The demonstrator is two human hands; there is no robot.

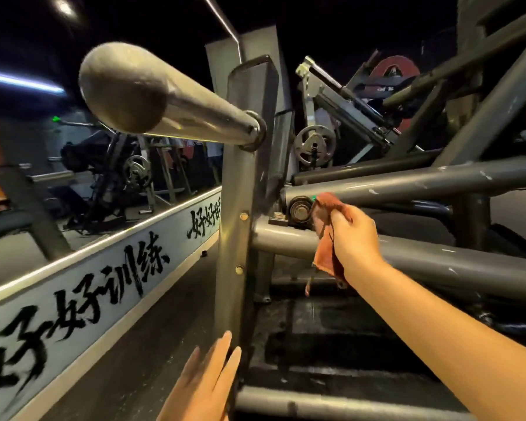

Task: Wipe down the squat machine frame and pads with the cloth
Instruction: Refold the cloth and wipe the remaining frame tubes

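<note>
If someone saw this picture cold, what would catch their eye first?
First the thick steel bar with its rounded end, jutting toward the camera at upper left. Next the orange-red cloth, gripped by the right hand against the frame's pivot near the middle. Along the lower left runs a white banner with bold black brush characters.

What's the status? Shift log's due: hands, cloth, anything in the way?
Right hand grips cloth at the pivot bearing. Left hand open, by the upright post. Plate peg above, clear of the cloth.
</note>
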